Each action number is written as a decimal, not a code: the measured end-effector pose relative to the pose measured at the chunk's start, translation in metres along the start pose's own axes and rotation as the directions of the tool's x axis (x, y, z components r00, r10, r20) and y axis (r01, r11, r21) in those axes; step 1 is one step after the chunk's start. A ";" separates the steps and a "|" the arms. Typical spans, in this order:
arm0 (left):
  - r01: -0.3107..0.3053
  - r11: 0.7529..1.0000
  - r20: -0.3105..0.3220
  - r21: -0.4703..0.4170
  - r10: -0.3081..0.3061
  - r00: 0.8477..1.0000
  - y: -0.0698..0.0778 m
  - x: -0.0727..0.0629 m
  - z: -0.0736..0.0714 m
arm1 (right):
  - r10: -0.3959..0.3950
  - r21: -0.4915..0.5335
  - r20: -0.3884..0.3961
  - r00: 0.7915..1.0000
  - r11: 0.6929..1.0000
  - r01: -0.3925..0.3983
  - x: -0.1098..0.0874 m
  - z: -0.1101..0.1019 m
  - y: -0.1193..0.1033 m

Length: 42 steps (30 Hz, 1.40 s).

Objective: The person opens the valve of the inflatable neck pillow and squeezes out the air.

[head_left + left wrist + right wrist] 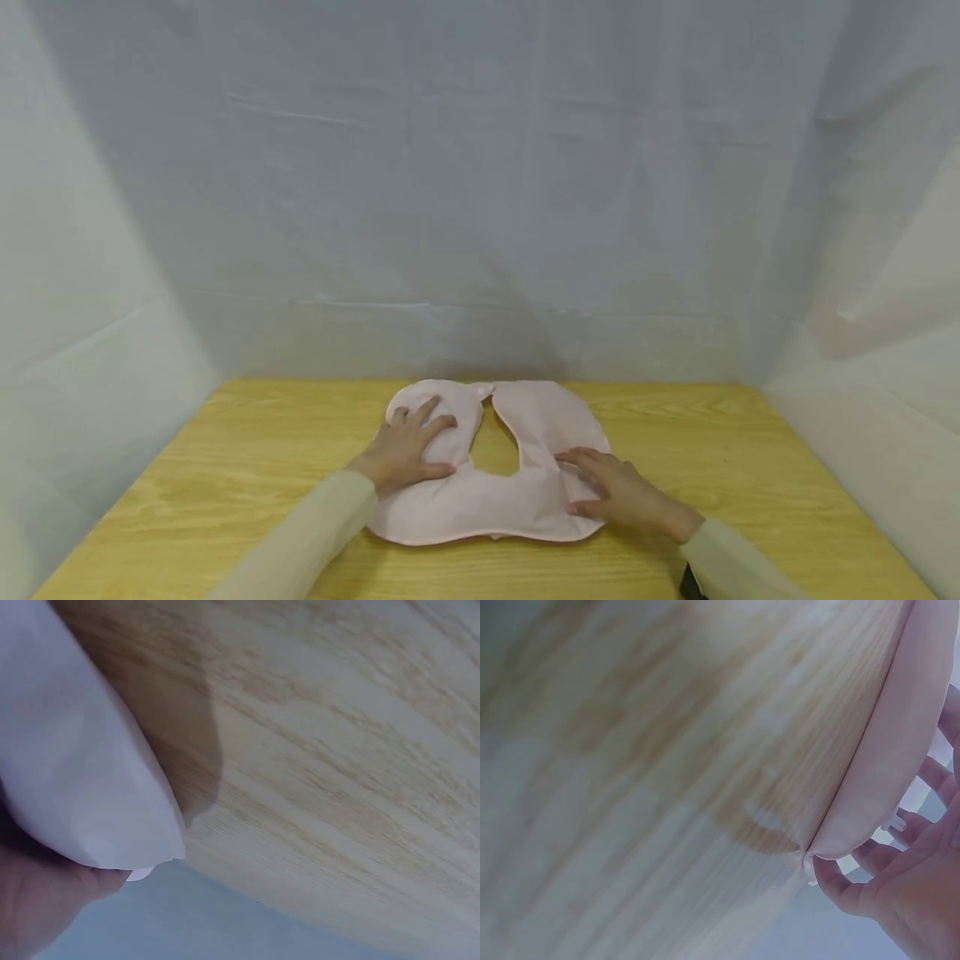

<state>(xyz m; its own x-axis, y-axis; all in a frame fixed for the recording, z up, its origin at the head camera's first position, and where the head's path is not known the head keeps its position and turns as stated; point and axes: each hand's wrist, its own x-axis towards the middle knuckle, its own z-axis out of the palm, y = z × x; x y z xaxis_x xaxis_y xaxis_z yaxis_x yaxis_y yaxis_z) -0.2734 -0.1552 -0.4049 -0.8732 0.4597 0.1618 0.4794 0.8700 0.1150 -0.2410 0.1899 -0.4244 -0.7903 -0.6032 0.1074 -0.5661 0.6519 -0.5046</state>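
A pale pink U-shaped neck pillow (487, 508) lies flat on the wooden table, its two arms pointing to the far side and meeting at a small tab (481, 389). My left hand (405, 450) rests on the pillow's left arm with fingers spread. On its lower right part my right hand (618, 492) lies with fingers loosely bent, touching the fabric. The left wrist view shows the pillow's rounded edge (97, 787) beside part of the hand. In the right wrist view, a small clear valve-like piece (893, 821) shows near the fingers.
The light wood table (225, 483) reaches back to a grey-white sheet (480, 208), with sheeting on both sides too. A small black object (691, 583) shows by the right sleeve (735, 562) at the bottom of the head view.
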 end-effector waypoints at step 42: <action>-0.024 0.999 -0.001 -0.027 0.024 1.000 -0.001 0.006 0.004 | -0.024 -0.001 0.009 1.000 1.000 0.024 0.003 0.003 0.002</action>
<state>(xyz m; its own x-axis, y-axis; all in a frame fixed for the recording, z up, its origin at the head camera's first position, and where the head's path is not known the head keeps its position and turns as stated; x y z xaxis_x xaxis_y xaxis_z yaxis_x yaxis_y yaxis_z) -0.2794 -0.1529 -0.4080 -0.8611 0.4806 0.1660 0.5028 0.8534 0.1378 -0.2437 0.1881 -0.4279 -0.7747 -0.6224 0.1119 -0.5849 0.6380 -0.5008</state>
